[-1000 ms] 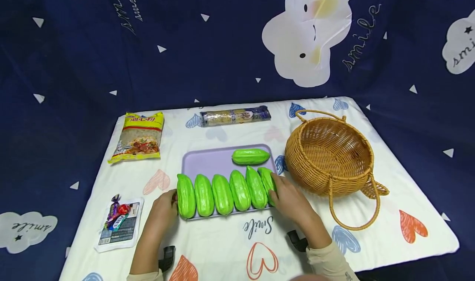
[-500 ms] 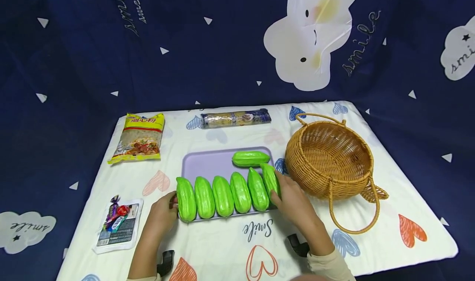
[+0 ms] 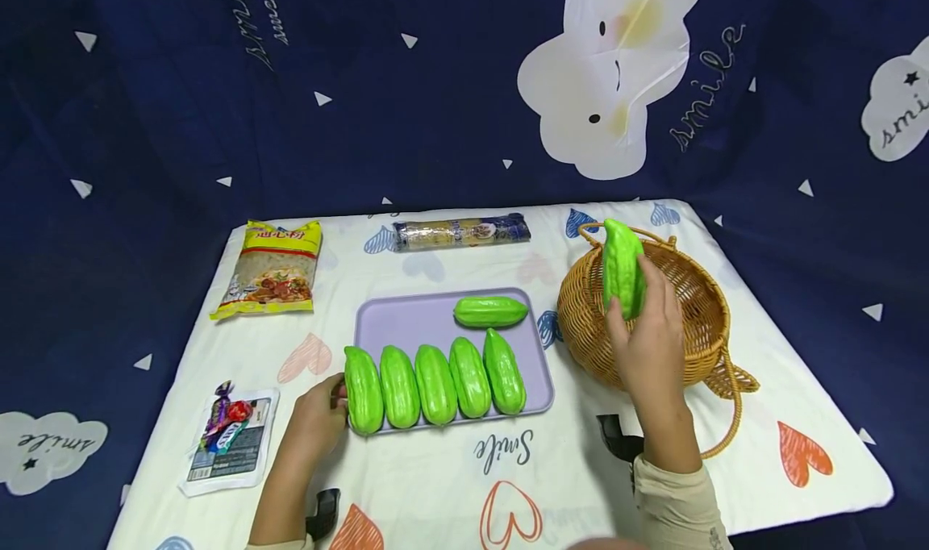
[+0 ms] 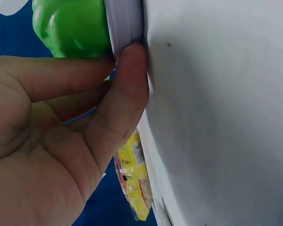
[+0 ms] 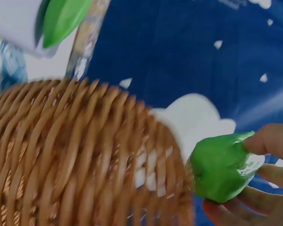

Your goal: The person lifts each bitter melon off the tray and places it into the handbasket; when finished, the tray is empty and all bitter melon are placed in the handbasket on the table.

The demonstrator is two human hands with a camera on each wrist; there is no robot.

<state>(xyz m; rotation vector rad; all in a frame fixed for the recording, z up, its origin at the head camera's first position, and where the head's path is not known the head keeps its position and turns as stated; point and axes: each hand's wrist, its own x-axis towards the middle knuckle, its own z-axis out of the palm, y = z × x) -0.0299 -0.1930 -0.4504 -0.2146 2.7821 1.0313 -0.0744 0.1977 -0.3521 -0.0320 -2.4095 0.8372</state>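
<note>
My right hand [image 3: 648,342] grips a green bitter gourd [image 3: 622,268] upright in the air above the near rim of the wicker basket [image 3: 697,348]; the right wrist view shows the gourd [image 5: 222,166] pinched between my fingers beside the basket wall [image 5: 75,155]. On the lilac tray [image 3: 414,316] several green gourds lie in a row [image 3: 435,382], and one more [image 3: 489,310] lies crosswise behind them. My left hand [image 3: 319,414] holds the tray's left edge next to the leftmost gourd [image 3: 363,389]; in the left wrist view the thumb [image 4: 120,94] presses on the tray rim [image 4: 125,21].
A yellow pasta bag [image 3: 272,268] lies at the back left of the white heart-print cloth [image 3: 450,485], a long noodle packet [image 3: 460,231] at the back middle, and a candy pack [image 3: 232,437] at the front left. Dark blue cloth [image 3: 290,90] hangs behind.
My right hand has taken the rightmost gourd out of the row on the tray and lifted it right and up, over the basket. The left hand has stayed at the tray's edge.
</note>
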